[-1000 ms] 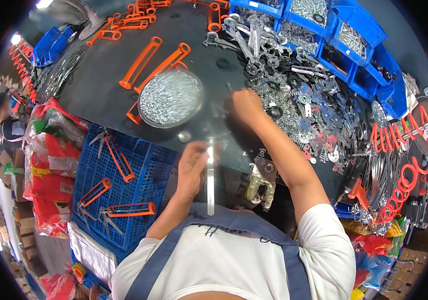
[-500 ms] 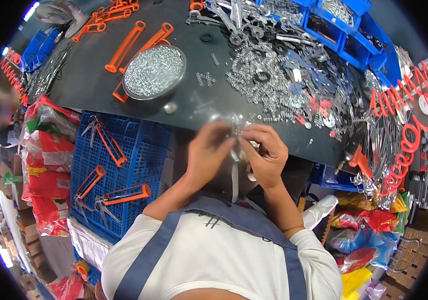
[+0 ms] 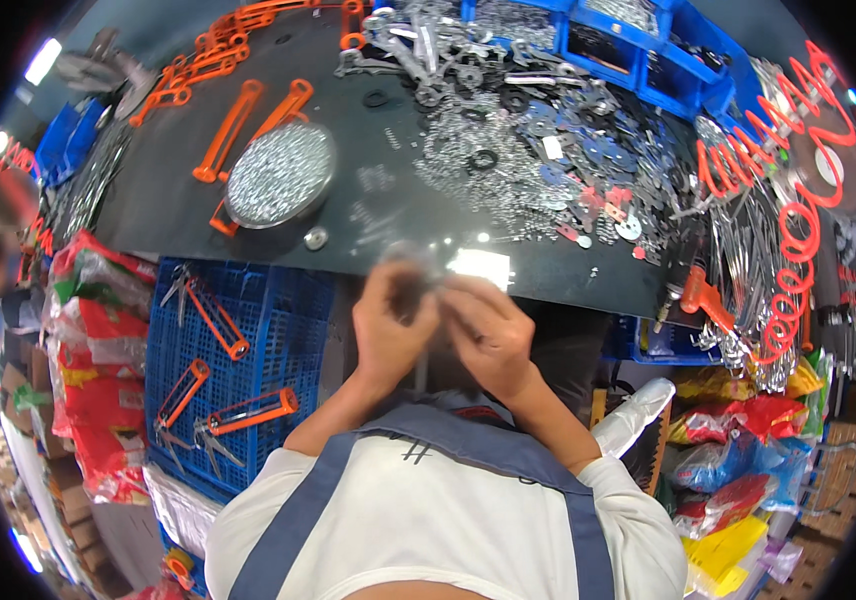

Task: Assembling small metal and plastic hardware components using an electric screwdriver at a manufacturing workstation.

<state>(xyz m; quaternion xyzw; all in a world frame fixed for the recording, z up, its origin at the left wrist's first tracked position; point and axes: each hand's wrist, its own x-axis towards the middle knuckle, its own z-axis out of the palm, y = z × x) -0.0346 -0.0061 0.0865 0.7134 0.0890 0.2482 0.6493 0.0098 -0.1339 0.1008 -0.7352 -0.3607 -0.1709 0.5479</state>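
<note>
Just off the near edge of the dark worktable (image 3: 368, 225), my two hands meet in front of my chest. My left hand (image 3: 388, 325) is curled, thumb and fingers closing toward the right hand; its fingertips are smeared by motion. The fingers of my right hand (image 3: 491, 335) are pressed together against a small blurred part between both hands, which I cannot make out. Beyond them lie a heap of small metal springs (image 3: 473, 165) and a few loose springs (image 3: 376, 178). A round metal bowl (image 3: 298, 211) full of small shiny pieces stands to the left, beside a small round metal piece (image 3: 316, 238).
Orange caulking gun frames (image 3: 229, 130) lie at the far left. Metal levers (image 3: 438, 60) and blue bins (image 3: 598, 80) fill the back right. A red coiled hose (image 3: 793, 240) hangs at right. The blue crate (image 3: 273, 350) at left holds caulking guns (image 3: 253, 411).
My view has shifted slightly. Both hands have moved a little left and down in the picture, still together. The flat metal strip that hung below them no longer shows clearly.
</note>
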